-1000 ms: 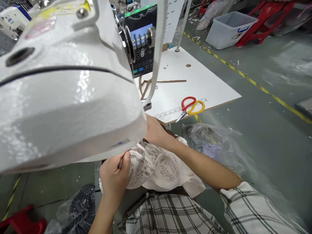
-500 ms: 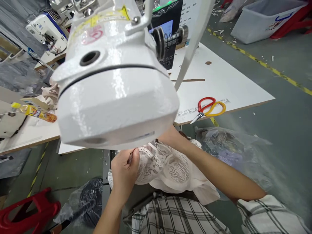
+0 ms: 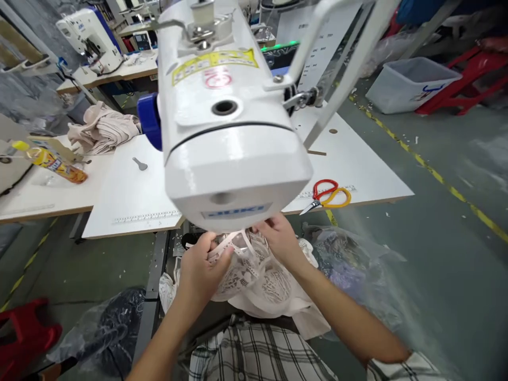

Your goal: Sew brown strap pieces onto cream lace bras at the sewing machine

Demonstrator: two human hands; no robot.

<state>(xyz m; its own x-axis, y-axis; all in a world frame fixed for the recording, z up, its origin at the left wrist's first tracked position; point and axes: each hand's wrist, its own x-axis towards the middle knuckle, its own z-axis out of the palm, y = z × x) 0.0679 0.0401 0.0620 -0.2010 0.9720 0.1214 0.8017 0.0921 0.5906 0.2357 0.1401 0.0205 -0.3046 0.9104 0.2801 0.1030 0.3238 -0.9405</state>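
Observation:
A white sewing machine [image 3: 238,164] fills the middle of the view, its head hiding the needle area. Under its front edge lies a pale lace bra [image 3: 273,286], spread over the lap. My left hand [image 3: 204,264] pinches a light strap or elastic edge of the bra between thumb and fingers. On the other side, my right hand [image 3: 280,241] is closed with its fingertips at the bra's upper edge, just below the machine head. The fingertips are partly hidden there.
Scissors [image 3: 325,196] with red and yellow handles lie at the right table edge. On the left are a drink bottle [image 3: 51,161], folded fabric [image 3: 103,127] and a small grey tool [image 3: 139,164]. Plastic bags [image 3: 349,259] and a white bin [image 3: 410,84] stand on the floor.
The view has shifted, bringing more of the machine and left table into sight. My right hand has come back out from beneath the machine head. The strap by my left hand now shows more.

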